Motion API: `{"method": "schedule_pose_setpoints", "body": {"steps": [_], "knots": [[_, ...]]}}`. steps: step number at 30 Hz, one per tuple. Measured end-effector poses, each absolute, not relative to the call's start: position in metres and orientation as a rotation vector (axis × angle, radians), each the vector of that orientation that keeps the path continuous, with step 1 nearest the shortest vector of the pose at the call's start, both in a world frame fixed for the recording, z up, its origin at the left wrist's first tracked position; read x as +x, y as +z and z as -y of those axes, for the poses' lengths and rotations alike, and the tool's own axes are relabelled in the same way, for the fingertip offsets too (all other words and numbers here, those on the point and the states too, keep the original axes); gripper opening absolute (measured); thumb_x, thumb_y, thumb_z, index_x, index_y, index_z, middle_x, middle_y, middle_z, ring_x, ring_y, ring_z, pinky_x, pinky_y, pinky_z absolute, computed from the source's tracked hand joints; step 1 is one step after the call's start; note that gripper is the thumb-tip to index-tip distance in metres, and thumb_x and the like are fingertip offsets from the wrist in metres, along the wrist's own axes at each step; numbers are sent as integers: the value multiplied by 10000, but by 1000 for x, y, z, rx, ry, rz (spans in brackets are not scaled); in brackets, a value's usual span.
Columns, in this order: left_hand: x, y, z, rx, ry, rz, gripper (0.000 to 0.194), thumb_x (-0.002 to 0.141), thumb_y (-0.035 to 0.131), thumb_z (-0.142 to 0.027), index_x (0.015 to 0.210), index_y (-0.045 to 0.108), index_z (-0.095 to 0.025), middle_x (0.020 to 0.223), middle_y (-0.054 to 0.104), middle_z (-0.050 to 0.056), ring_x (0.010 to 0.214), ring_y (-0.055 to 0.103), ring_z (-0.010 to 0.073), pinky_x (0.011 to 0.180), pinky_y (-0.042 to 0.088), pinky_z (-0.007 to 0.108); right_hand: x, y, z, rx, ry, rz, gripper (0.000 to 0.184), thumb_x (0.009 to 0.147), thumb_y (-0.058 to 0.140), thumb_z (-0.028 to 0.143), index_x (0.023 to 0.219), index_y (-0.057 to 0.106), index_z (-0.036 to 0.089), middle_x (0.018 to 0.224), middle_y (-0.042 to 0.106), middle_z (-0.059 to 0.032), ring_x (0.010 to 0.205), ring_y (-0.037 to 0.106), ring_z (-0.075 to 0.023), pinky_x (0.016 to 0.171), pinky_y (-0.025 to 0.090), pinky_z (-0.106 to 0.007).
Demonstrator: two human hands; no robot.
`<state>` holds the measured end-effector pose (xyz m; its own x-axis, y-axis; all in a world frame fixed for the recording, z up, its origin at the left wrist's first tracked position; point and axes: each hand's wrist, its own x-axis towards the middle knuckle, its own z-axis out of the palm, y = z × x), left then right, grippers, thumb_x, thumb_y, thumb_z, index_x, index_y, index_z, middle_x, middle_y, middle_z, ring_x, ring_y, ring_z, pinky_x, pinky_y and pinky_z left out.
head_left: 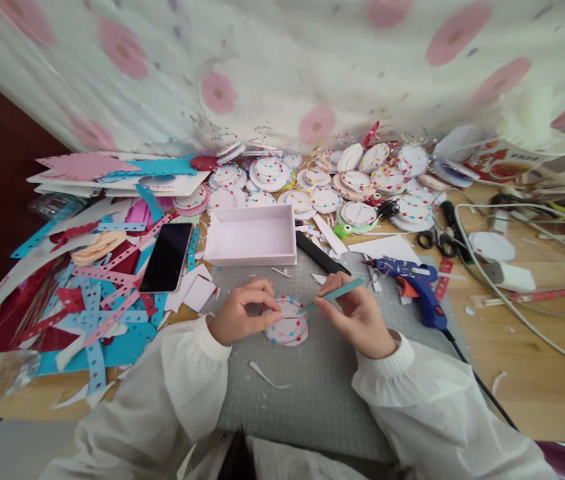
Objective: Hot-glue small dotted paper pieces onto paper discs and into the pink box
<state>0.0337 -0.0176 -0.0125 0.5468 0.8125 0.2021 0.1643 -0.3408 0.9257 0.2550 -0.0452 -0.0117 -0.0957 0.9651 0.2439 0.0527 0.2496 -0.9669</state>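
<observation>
On the grey cutting mat point(322, 393) lies a small round white paper piece point(287, 328) edged with red and blue beads. My left hand point(248, 312) pinches at its upper left edge, thumb and forefinger together on the beaded rim; whether they grip paper or bead string is too small to tell. My right hand point(357, 317) is closed around slim teal tweezers point(339, 291), whose narrow tip points down-left to the upper right rim of the round piece. Just behind both hands stands an open white box point(251, 260).
Many finished-looking beaded discs point(268, 172) crowd the back. A blue glue gun point(415, 273) with its cord lies right, near black scissors point(436, 241) and a white cable point(502, 307). Left are a phone point(166, 259) and coloured paper strips point(95, 313). A black-handled tool point(319, 252) lies behind.
</observation>
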Motion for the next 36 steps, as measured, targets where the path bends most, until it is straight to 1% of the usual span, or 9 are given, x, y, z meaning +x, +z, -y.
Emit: {"method": "schedule_pose_setpoints", "body": {"steps": [5,10,15,20,27,33,36], "knots": [[33,-15,17,1825,876,-780,111,782,678,-213,705,669,-133,691,551,25,681,519,129,611,406,252,257,-11,44,-1015,1095,1375,128,817,644,282,743,570,209,714,513,6,684,507,-134,639,440,-283],[34,-13,18,1822,880,-771,113,781,680,-212,702,669,-133,676,553,21,675,516,127,633,412,264,256,-11,43,-999,1113,1307,130,804,662,283,743,572,213,716,502,4,684,505,-141,627,433,-290],[34,-13,18,1812,866,-778,121,784,678,-216,697,673,-131,678,553,23,666,511,124,619,412,258,256,-11,42,-1010,1130,1260,157,790,677,288,721,559,209,694,481,17,663,485,-128,604,419,-271],[33,-12,18,1817,863,-779,123,784,678,-218,694,668,-134,675,554,19,669,518,124,642,418,267,255,-11,43,-1025,1162,1278,152,792,673,299,731,565,210,716,503,6,676,504,-133,615,437,-277],[34,-14,18,1809,876,-776,123,782,679,-219,697,664,-131,679,546,19,672,516,124,625,412,259,255,-10,44,-1046,1163,1325,132,782,683,302,732,598,214,703,537,4,669,528,-135,632,457,-285],[33,-13,18,1800,853,-797,122,780,680,-222,698,672,-131,686,545,25,659,512,121,577,396,239,255,-9,44,-1055,1188,1302,158,778,686,326,724,595,209,698,538,-3,671,525,-139,624,468,-288],[33,-14,18,1797,848,-798,114,775,682,-209,693,672,-131,689,546,25,658,512,121,580,399,239,255,-8,42,-1052,1182,1237,180,756,708,333,717,586,207,699,521,4,661,518,-134,601,459,-279]]}}
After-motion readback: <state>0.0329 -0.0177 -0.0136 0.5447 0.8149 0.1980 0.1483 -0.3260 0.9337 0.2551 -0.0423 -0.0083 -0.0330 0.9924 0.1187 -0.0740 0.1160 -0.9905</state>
